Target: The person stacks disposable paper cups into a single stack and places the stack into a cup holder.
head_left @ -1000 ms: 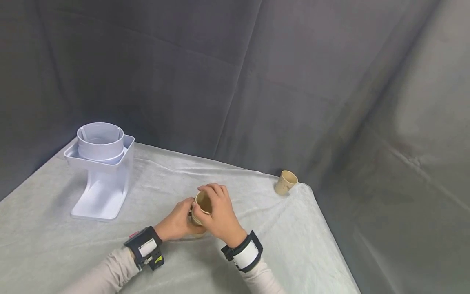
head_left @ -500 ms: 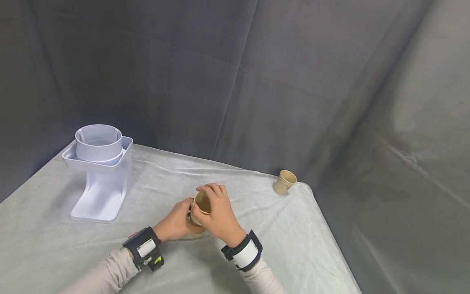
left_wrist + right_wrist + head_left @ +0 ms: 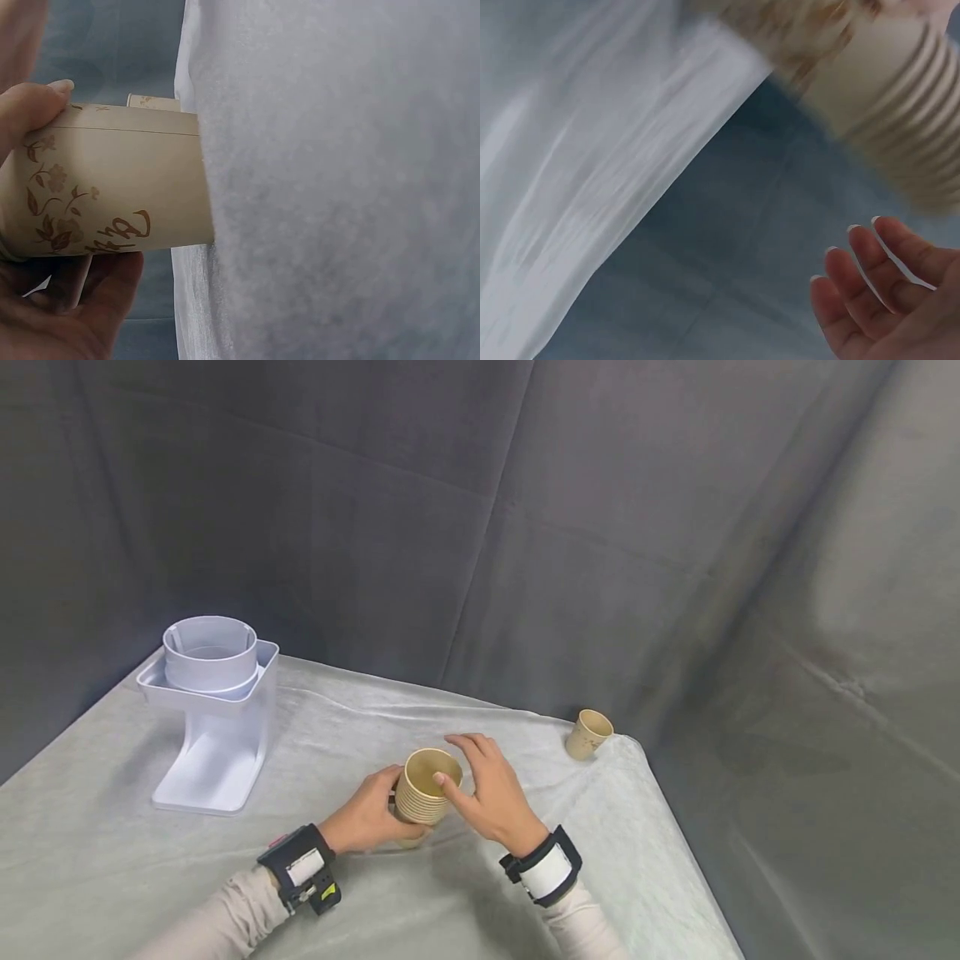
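Note:
A stack of beige paper cups (image 3: 422,808) stands mouth up on the pale cloth, its several rims showing as ridges. My left hand (image 3: 367,814) grips the stack from the left, thumb on one side and fingers on the other. Brown flowers and writing decorate the bottom cup's wall (image 3: 112,180) in the left wrist view. At the right of the top rim is my right hand (image 3: 495,797), fingers relaxed and spread, its thumb overlapping the mouth in the head view. The right wrist view shows these fingers (image 3: 865,259) apart from the ridged stack (image 3: 907,97).
One more paper cup (image 3: 588,735) stands alone at the back right edge of the cloth-covered table (image 3: 615,852). A white plastic stand (image 3: 206,768) with a round ring (image 3: 210,670) on top is at the back left. Grey curtains (image 3: 375,527) hang behind.
My right hand has loosened from the stack's rim and moved right, its fingers opening. The left hand keeps its grip; the stack now tips slightly rightward, with more rims visible.

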### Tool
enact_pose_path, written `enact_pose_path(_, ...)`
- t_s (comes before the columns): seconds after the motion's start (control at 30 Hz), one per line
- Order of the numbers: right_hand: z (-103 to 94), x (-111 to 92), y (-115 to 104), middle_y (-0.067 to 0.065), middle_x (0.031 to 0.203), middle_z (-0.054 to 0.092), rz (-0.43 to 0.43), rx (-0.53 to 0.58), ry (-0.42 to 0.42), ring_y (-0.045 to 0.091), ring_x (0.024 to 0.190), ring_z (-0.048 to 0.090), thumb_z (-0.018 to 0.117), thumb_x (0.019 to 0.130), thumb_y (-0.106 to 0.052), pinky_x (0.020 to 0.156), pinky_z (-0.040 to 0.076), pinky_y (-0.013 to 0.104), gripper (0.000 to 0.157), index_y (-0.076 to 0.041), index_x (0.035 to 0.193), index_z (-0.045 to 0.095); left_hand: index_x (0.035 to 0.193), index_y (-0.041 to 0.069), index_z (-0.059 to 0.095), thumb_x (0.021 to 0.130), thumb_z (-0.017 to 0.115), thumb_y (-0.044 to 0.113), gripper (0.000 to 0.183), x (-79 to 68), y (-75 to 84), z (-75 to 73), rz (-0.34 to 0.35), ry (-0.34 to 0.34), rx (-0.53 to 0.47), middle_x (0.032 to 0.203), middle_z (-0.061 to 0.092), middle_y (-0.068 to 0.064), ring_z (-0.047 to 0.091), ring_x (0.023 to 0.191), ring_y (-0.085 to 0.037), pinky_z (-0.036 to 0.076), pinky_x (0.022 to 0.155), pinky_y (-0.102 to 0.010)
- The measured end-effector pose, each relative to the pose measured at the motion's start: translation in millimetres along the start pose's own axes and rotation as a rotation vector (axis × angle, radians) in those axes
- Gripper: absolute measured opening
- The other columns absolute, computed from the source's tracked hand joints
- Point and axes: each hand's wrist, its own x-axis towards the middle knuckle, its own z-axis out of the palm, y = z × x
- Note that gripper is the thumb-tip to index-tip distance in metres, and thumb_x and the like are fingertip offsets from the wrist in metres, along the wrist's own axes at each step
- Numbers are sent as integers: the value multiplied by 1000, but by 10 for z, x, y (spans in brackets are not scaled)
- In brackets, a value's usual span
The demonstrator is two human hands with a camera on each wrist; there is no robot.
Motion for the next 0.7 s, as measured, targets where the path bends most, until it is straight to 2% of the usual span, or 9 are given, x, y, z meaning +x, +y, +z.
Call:
enact_pose_path(0.1, -74, -15, 265, -4, 120, 52, 29, -36, 20, 10, 111, 44, 47, 88, -54, 90, 44, 36, 54, -16, 126, 51, 125, 13, 46, 63, 82, 32, 74, 3, 5, -1, -11, 0, -9, 110, 55, 1, 54, 101, -12, 48, 87, -32)
enact_pose_path(0.37, -183, -115, 945, 1, 117, 53, 177, -131, 14, 17, 109, 46, 45, 88, -54, 90, 43, 40, 53, -14, 120, 56, 122, 14, 49, 61, 83, 30, 72, 3, 9, -9, -8, 8, -9, 108, 57, 2, 55, 100, -12, 48, 86, -33)
enact_pose_path(0.47, -185, -156, 1127, 4, 118, 52, 220, -149, -6, 20, 110, 45, 46, 88, -53, 90, 43, 41, 54, -12, 121, 56, 121, 14, 49, 61, 83, 30, 72, -4, 18, -28, -3, 13, -2, 108, 57, 3, 55, 99, -11, 48, 86, -33)
enact_pose_path(0.53, -188, -181, 1232, 6, 119, 52, 244, -154, -14, 23, 110, 45, 47, 88, -53, 90, 43, 43, 54, -11, 121, 55, 122, 10, 49, 61, 83, 26, 71, -18, 108, -55, 0, 14, -9, 108, 57, -1, 55, 100, -15, 48, 86, -35)
enact_pose_path(0.7, -212, -212, 1483, 11, 122, 50, 301, -165, -27, 27, 112, 46, 49, 87, -51, 91, 42, 47, 55, -9, 122, 54, 122, 7, 49, 61, 84, 27, 73, -29, 116, -68, 1, 13, -21, 109, 58, -5, 55, 102, -19, 48, 88, -38)
